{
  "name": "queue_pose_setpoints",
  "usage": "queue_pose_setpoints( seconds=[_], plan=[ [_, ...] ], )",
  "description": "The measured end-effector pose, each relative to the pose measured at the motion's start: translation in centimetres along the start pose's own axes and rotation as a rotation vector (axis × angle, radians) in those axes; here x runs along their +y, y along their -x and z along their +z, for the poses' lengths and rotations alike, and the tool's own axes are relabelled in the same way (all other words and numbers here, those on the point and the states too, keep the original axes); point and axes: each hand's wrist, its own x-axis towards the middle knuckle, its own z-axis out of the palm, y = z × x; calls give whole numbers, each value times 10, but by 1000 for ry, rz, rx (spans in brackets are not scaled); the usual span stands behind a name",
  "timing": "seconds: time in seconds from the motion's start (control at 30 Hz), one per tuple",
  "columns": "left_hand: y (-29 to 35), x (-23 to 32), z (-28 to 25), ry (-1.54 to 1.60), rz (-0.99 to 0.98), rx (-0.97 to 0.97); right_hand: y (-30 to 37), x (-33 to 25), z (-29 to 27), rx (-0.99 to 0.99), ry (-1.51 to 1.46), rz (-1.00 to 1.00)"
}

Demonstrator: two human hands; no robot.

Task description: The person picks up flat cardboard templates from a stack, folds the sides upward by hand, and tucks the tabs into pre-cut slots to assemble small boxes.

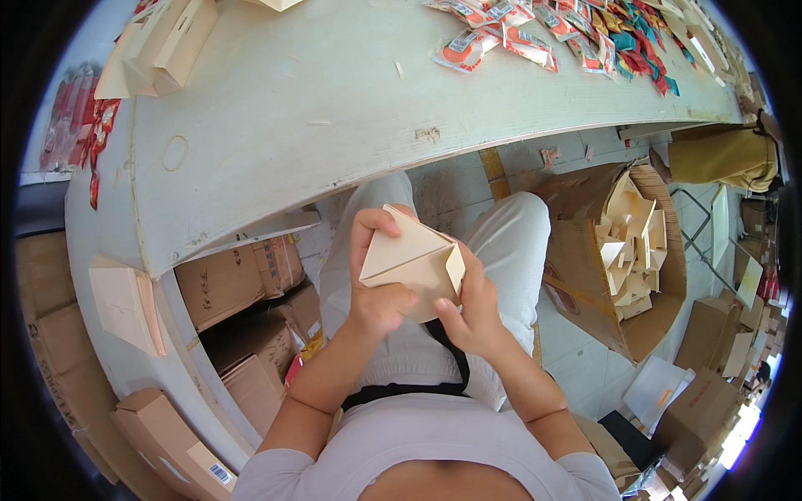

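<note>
A small cream paperboard box (420, 271) is held above my lap, partly folded, with a triangular flap across its top and a short flap raised at its right side. My left hand (373, 311) grips its left side, fingers over the far edge and thumb pressed along the near side. On the right, my right hand (473, 312) closes round the box's right end, its thumb at the near corner. Some of the fingers are hidden behind the board.
Ahead curves a pale table (292, 100) with small wrapped packets (501, 37) and coloured ribbons (643, 42). Flat cream cartons (171, 46) lie at its far left, another carton (125, 305) nearer. An open cardboard box (576, 209) full of cream pieces stands right of my knee.
</note>
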Motion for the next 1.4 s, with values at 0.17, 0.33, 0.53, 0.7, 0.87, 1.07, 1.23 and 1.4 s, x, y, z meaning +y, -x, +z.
queue_pose_setpoints(
  seconds=[0.17, 0.33, 0.53, 0.7, 0.87, 1.07, 1.23, 1.4],
  plan=[
    [-5, 0, 1, -15, 0, -87, -6, 18, -20, -300, -450, 150],
    [5, 5, 8, 38, -89, 35, 5, 9, -9, -263, -435, 290],
    [-8, 16, 13, 101, -85, -138, 3, 8, -15, -289, -444, 226],
    [-10, 7, 7, 148, -70, 10, 1, 2, -22, -325, -333, 322],
    [-7, 6, 21, 241, -16, 20, 3, -11, -23, -255, -347, 194],
    [-7, 0, 22, 318, -57, 48, 10, -10, -23, -221, -391, 174],
    [-10, 5, 33, 248, 18, 58, 20, 10, -15, -61, -571, 195],
    [-17, 10, 28, 264, 43, 48, 21, 7, -3, 124, -706, 147]
  ],
)
